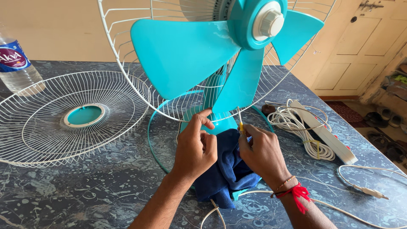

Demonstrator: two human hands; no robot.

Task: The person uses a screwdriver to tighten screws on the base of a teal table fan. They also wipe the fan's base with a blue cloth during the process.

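Note:
A table fan with turquoise blades (186, 51) and a white rear wire guard (127, 63) stands on the dark marble table (85, 186). My left hand (196, 146) pinches the guard's lower rim near the fan base. My right hand (260, 152) grips a small screwdriver (240, 121) with a yellow handle, tip up toward the guard rim. A dark blue cloth (227, 178) lies under both hands on the turquoise base. A red thread band is on my right wrist.
The detached front wire guard (63, 118) with a turquoise centre lies flat at the left. A plastic water bottle (15, 63) stands at the far left. A white power strip (326, 135) with coiled cord sits right. A white cable and plug (373, 193) trail near the right edge.

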